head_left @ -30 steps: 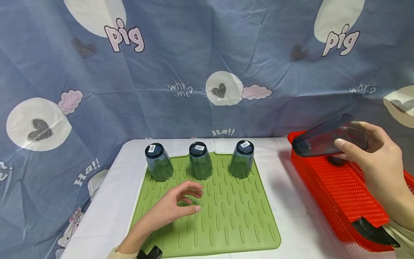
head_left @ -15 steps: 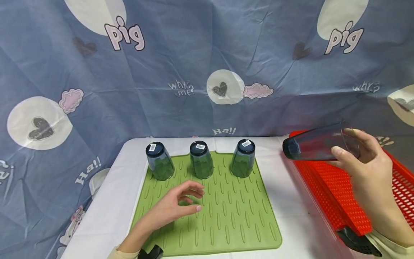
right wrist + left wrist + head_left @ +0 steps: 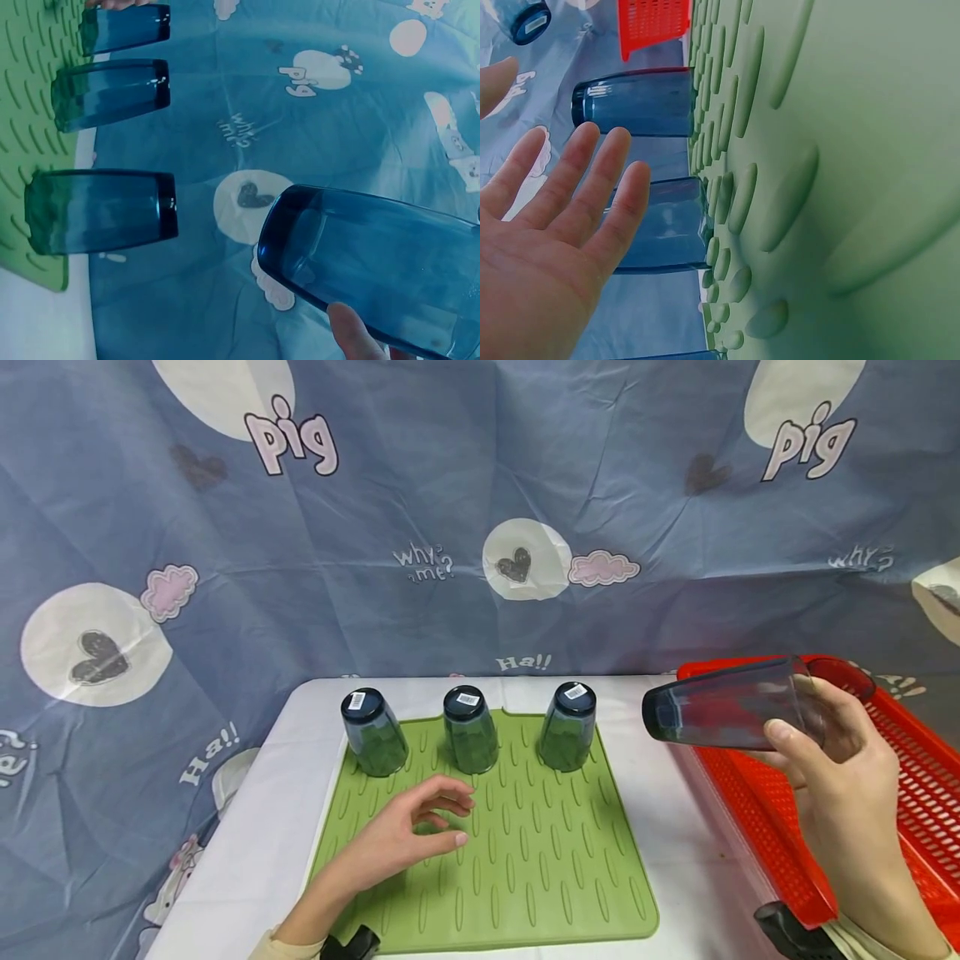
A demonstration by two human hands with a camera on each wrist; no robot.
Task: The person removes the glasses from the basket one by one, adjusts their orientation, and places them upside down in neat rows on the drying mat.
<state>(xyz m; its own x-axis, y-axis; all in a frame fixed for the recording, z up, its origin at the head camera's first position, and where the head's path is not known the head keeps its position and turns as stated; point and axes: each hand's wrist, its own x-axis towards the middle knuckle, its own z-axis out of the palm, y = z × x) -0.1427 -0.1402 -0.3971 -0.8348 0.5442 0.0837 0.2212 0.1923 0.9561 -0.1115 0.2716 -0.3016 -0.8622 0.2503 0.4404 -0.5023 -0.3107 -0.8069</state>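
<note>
A blue-tinted drinking glass (image 3: pixel 727 706) lies nearly sideways in my right hand (image 3: pixel 843 777), its dark base pointing left, above the red basket. Thumb and fingers grip it near the rim; the right wrist view shows its base and wall (image 3: pixel 375 255) up close. My left hand (image 3: pixel 408 831) hovers over the green drying mat (image 3: pixel 525 893) with fingers loosely bent and nothing in them. Three matching glasses stand upside down along the mat's far edge: a left glass (image 3: pixel 375 735), a middle glass (image 3: pixel 471 731) and a right glass (image 3: pixel 567 727), with labels on their bases.
A red plastic basket (image 3: pixel 930 752) with perforated walls stands to the right of the mat. White cloth (image 3: pixel 247 868) covers the table. Behind it hangs a blue printed curtain (image 3: pixel 420 460).
My right hand has carried the glass leftward and slightly down, from over the basket towards its left edge, turning it a little closer to level. The left hand has stayed still.
</note>
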